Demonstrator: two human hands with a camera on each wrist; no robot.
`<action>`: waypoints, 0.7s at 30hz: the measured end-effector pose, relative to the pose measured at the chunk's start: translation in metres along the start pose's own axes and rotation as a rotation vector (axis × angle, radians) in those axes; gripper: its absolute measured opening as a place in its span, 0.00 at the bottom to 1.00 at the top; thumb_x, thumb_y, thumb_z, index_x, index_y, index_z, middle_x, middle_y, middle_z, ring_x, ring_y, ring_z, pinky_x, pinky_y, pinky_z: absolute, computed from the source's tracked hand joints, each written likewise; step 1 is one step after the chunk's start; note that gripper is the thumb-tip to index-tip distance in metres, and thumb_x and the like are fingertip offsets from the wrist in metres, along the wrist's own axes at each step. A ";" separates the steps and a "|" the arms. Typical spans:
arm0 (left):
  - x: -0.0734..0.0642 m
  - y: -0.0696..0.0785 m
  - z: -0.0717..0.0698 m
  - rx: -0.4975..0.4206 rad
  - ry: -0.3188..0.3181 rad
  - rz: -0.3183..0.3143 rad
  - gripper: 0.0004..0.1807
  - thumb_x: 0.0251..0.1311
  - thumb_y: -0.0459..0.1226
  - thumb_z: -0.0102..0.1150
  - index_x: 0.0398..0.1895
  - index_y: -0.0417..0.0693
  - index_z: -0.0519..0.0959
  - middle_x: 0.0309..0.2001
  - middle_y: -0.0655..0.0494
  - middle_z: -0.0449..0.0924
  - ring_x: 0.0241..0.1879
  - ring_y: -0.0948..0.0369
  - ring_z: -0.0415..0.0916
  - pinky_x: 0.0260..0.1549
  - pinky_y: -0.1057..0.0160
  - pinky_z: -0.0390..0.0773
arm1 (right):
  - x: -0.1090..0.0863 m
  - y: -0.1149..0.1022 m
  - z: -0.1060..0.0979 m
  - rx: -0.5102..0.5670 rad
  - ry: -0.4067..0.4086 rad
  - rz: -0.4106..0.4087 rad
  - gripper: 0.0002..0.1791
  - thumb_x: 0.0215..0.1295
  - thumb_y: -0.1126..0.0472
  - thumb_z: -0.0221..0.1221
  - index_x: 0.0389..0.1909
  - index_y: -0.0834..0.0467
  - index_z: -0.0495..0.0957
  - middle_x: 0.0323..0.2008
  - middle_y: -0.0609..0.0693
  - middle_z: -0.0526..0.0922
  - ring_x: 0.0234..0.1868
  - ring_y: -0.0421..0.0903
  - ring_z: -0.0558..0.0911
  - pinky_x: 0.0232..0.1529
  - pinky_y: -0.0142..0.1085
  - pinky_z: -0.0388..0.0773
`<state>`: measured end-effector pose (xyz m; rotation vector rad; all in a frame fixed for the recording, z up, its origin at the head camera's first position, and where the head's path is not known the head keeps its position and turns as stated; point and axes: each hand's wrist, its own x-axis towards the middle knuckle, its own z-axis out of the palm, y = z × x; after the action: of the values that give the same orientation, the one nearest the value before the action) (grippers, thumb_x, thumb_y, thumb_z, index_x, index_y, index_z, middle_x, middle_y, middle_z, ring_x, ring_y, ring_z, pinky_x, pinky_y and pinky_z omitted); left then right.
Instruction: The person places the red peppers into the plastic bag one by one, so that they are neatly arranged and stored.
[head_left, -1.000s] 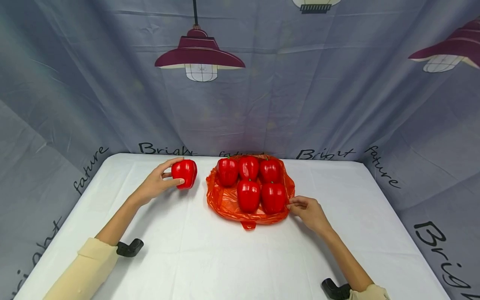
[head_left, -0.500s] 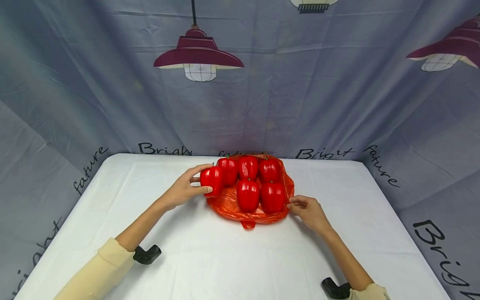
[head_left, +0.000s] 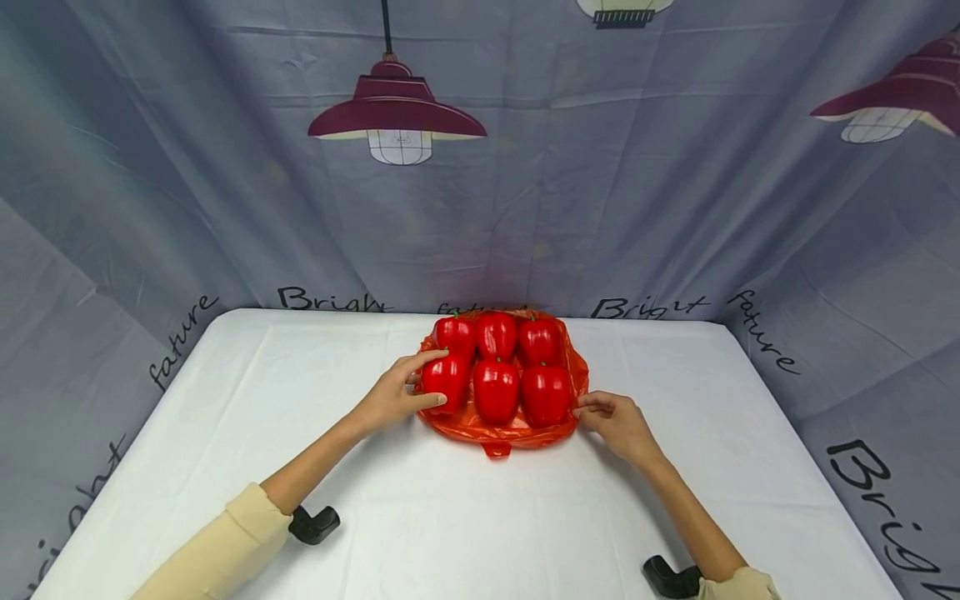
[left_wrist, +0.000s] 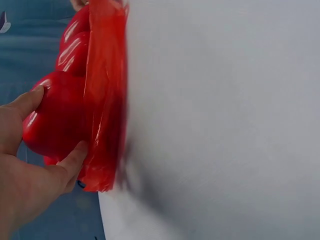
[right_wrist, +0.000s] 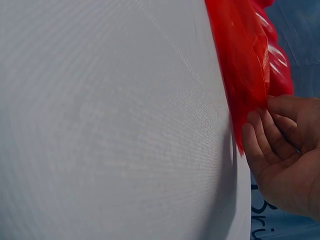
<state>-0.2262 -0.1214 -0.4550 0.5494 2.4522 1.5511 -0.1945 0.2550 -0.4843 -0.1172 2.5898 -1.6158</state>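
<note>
My left hand [head_left: 393, 395] grips a glossy red bell pepper [head_left: 446, 382] at the front left of a red plastic bag [head_left: 457, 427]. In the left wrist view, the thumb and fingers span this pepper [left_wrist: 55, 117], which sits against the bag's upright side [left_wrist: 104, 95]. Several other red bell peppers stand in rows inside the bag, one of them a front middle pepper [head_left: 496, 392]. At the bag's right edge my right hand [head_left: 617, 424] pinches the thin plastic between thumb and fingers, as the right wrist view shows at the bag's rim [right_wrist: 245, 60].
A white cloth covers the table [head_left: 465, 525]. Behind it hangs a grey-blue curtain [head_left: 600, 208] printed with lamps and lettering. Black camera mounts sit at the left wrist [head_left: 315, 525] and the right wrist [head_left: 670, 578].
My left hand has carried the pepper rightward from beside the bag, then toward me into the front left spot of the bag. The right hand has stayed at the bag's edge.
</note>
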 end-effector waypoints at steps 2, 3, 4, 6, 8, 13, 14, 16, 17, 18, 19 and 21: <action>0.000 -0.002 0.004 0.021 0.004 0.000 0.36 0.61 0.38 0.70 0.73 0.54 0.68 0.66 0.39 0.63 0.57 0.40 0.72 0.49 0.48 0.80 | 0.000 0.000 0.000 0.003 0.000 -0.001 0.11 0.68 0.69 0.61 0.47 0.72 0.80 0.39 0.59 0.85 0.40 0.53 0.85 0.42 0.34 0.83; 0.000 -0.003 0.006 0.026 0.004 0.004 0.36 0.61 0.38 0.69 0.73 0.54 0.68 0.66 0.39 0.63 0.57 0.40 0.72 0.49 0.48 0.80 | 0.000 0.000 0.000 0.003 0.001 -0.002 0.11 0.68 0.69 0.61 0.47 0.72 0.80 0.39 0.59 0.85 0.40 0.53 0.85 0.42 0.34 0.83; 0.000 -0.004 0.008 0.029 0.005 0.004 0.36 0.61 0.38 0.69 0.72 0.55 0.68 0.66 0.40 0.62 0.57 0.40 0.71 0.50 0.48 0.80 | 0.001 0.000 0.000 0.000 -0.002 -0.005 0.11 0.68 0.69 0.61 0.47 0.72 0.80 0.39 0.59 0.85 0.40 0.53 0.85 0.42 0.34 0.83; 0.000 -0.006 0.011 0.032 0.006 0.016 0.36 0.61 0.38 0.69 0.72 0.54 0.68 0.67 0.40 0.62 0.59 0.41 0.71 0.51 0.47 0.79 | 0.001 0.000 0.001 0.000 0.001 -0.002 0.11 0.68 0.69 0.60 0.47 0.72 0.80 0.40 0.59 0.85 0.40 0.53 0.85 0.42 0.34 0.83; 0.000 -0.007 0.014 0.033 0.013 0.026 0.36 0.60 0.37 0.70 0.72 0.53 0.68 0.68 0.41 0.61 0.59 0.42 0.71 0.52 0.47 0.79 | 0.001 0.000 0.001 0.000 0.006 0.006 0.11 0.68 0.69 0.60 0.48 0.72 0.80 0.40 0.59 0.85 0.40 0.52 0.85 0.42 0.33 0.83; -0.001 -0.010 0.019 0.054 0.027 0.048 0.36 0.60 0.36 0.70 0.72 0.54 0.69 0.66 0.42 0.64 0.59 0.46 0.70 0.53 0.49 0.79 | 0.002 0.001 0.001 -0.001 0.008 0.014 0.11 0.68 0.69 0.60 0.47 0.71 0.80 0.40 0.58 0.85 0.40 0.52 0.85 0.42 0.34 0.83; -0.001 -0.011 0.019 0.061 0.029 0.051 0.36 0.60 0.37 0.70 0.72 0.54 0.69 0.65 0.43 0.65 0.59 0.47 0.70 0.52 0.50 0.79 | 0.002 0.001 0.001 -0.001 0.006 0.012 0.11 0.68 0.69 0.60 0.47 0.71 0.80 0.39 0.58 0.85 0.40 0.52 0.85 0.42 0.34 0.83; -0.002 -0.012 0.020 0.079 0.034 0.060 0.36 0.60 0.37 0.70 0.72 0.55 0.69 0.64 0.43 0.66 0.58 0.48 0.71 0.52 0.50 0.79 | 0.002 0.001 0.001 0.001 0.005 0.009 0.11 0.68 0.69 0.61 0.47 0.71 0.80 0.39 0.58 0.84 0.40 0.53 0.85 0.42 0.35 0.83; -0.002 -0.012 0.021 0.086 0.036 0.062 0.36 0.60 0.38 0.70 0.72 0.55 0.68 0.64 0.44 0.67 0.58 0.48 0.71 0.52 0.50 0.79 | 0.002 0.001 0.001 0.001 0.006 0.011 0.11 0.68 0.69 0.61 0.47 0.71 0.80 0.39 0.58 0.84 0.40 0.53 0.85 0.42 0.34 0.83; -0.003 -0.011 0.021 0.095 0.038 0.059 0.37 0.60 0.38 0.70 0.73 0.55 0.68 0.64 0.45 0.68 0.58 0.49 0.71 0.52 0.51 0.79 | 0.002 0.001 0.001 -0.001 0.004 0.010 0.11 0.68 0.69 0.61 0.47 0.71 0.80 0.39 0.58 0.84 0.40 0.53 0.85 0.42 0.34 0.83; -0.003 -0.011 0.021 0.103 0.041 0.056 0.37 0.60 0.38 0.70 0.73 0.55 0.68 0.65 0.45 0.68 0.58 0.49 0.72 0.52 0.51 0.79 | 0.002 0.001 0.001 -0.002 0.003 0.011 0.11 0.68 0.69 0.61 0.47 0.71 0.80 0.39 0.58 0.84 0.40 0.53 0.84 0.42 0.34 0.83; -0.004 -0.011 0.021 0.117 0.044 0.042 0.38 0.60 0.39 0.70 0.74 0.56 0.67 0.65 0.46 0.69 0.57 0.50 0.73 0.52 0.52 0.79 | 0.002 0.001 0.001 -0.005 0.006 0.017 0.11 0.68 0.69 0.61 0.47 0.71 0.80 0.39 0.58 0.85 0.40 0.52 0.85 0.42 0.33 0.83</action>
<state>-0.2172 -0.1093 -0.4739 0.5962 2.5939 1.4571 -0.1968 0.2540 -0.4862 -0.0904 2.5923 -1.6074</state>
